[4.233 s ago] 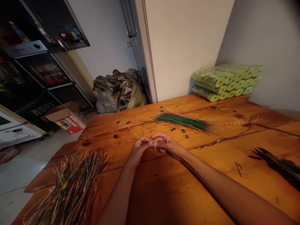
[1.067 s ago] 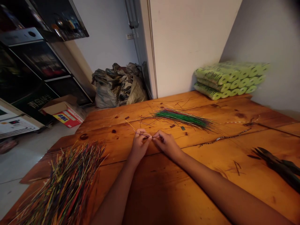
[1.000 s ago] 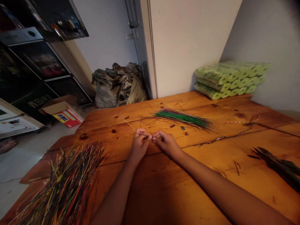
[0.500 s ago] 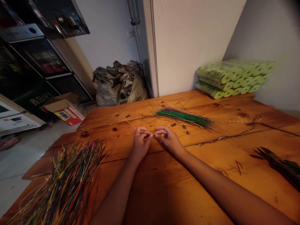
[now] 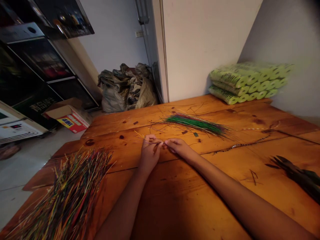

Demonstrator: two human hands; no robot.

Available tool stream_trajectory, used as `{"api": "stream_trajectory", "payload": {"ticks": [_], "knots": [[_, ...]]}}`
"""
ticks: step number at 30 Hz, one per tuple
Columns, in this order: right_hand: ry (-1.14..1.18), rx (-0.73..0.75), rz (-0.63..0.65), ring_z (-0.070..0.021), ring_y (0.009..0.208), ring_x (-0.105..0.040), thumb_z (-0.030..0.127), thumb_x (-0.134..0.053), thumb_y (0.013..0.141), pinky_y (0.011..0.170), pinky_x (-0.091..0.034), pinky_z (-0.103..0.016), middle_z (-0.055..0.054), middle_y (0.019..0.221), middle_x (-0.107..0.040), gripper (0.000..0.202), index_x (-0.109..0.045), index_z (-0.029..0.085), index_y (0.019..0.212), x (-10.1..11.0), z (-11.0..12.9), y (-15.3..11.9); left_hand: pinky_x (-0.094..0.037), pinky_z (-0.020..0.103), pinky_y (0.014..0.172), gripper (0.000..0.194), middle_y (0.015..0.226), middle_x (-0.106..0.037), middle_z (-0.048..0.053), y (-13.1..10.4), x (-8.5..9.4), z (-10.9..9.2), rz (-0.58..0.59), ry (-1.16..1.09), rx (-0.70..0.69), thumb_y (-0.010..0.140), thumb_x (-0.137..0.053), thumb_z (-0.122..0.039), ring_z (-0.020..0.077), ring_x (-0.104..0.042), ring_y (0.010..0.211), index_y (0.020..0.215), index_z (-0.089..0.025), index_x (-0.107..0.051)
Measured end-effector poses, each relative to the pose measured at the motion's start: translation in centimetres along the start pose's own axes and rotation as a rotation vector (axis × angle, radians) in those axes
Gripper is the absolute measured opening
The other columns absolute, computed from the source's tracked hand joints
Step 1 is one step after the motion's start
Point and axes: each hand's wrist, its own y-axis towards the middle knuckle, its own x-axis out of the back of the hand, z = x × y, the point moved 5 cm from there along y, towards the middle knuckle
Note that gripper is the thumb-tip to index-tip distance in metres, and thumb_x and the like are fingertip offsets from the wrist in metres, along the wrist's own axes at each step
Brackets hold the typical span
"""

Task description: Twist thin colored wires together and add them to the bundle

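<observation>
Over the middle of the wooden table, my left hand point(image 5: 150, 151) pinches a few thin wires point(image 5: 154, 143), one yellow and others dark. Their loose ends stick out to the left past the fingers. Close beside it, the fingertips of my right hand point(image 5: 177, 146) are pressed together on the right end of the same wires. What lies exactly between the fingertips is too small to make out. Beyond my hands lies a bundle of green wires point(image 5: 195, 124) with some red and dark strands. To the left is a large heap of multicoloured wires point(image 5: 72, 193).
Pliers point(image 5: 295, 173) lie on the wooden table point(image 5: 200, 206) at the right. A twisted dark strand point(image 5: 240, 146) stretches across the right half. Packs of green-wrapped rolls point(image 5: 247, 81) stand at the back right. A cardboard box point(image 5: 71, 116) and grey sacks point(image 5: 127, 88) are on the floor.
The fingers of my right hand have curled in closer and lowered around the wires. My left hand has barely moved and keeps its pinch.
</observation>
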Motion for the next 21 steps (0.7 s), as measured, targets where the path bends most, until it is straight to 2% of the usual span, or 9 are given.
{"api": "stream_trajectory", "payload": {"ticks": [7, 13, 18, 21], "knots": [[0.092, -0.018, 0.038, -0.0065, 0.042, -0.024, 0.049, -0.055, 0.07, 0.041, -0.013, -0.022, 0.008, 0.047, -0.033, 0.034, -0.058, 0.015, 0.07, 0.0, 0.5, -0.5, -0.041, 0.033, 0.076, 0.015, 0.084, -0.048, 0.006, -0.2, 0.2, -0.4, -0.028, 0.132, -0.041, 0.079, -0.05, -0.02, 0.0189, -0.047, 0.083, 0.075, -0.018, -0.065], [0.208, -0.049, 0.079, -0.0064, 0.045, -0.026, 0.04, -0.062, 0.067, 0.043, -0.012, -0.022, 0.007, 0.05, -0.038, 0.03, -0.061, 0.013, 0.082, 0.1, 0.7, -0.6, -0.042, 0.034, 0.073, 0.015, 0.083, -0.047, 0.005, -0.3, 0.1, -0.4, -0.032, 0.13, -0.043, 0.079, -0.05, -0.021, 0.0188, -0.047, 0.081, 0.078, -0.019, -0.064], [0.143, 0.032, -0.077, -0.0067, 0.046, -0.032, 0.035, -0.064, 0.064, 0.043, -0.021, -0.021, 0.005, 0.056, -0.047, 0.025, -0.058, 0.016, 0.079, 0.4, 0.3, -0.5, -0.042, 0.033, 0.077, 0.013, 0.082, -0.048, 0.004, 0.0, 0.0, 0.2, -0.046, 0.02, 0.021, 0.078, -0.051, -0.021, 0.0183, -0.048, 0.084, 0.076, -0.019, -0.063], [0.027, 0.1, -0.153, -0.0075, 0.045, -0.035, 0.035, -0.062, 0.066, 0.043, -0.025, -0.021, 0.006, 0.053, -0.046, 0.019, -0.055, 0.018, 0.073, 0.4, 0.0, -0.5, -0.042, 0.032, 0.077, 0.011, 0.078, -0.05, 0.003, 0.2, -0.4, 1.2, -0.026, -0.097, 0.056, 0.077, -0.053, -0.021, 0.0179, -0.049, 0.084, 0.073, -0.019, -0.063]]}}
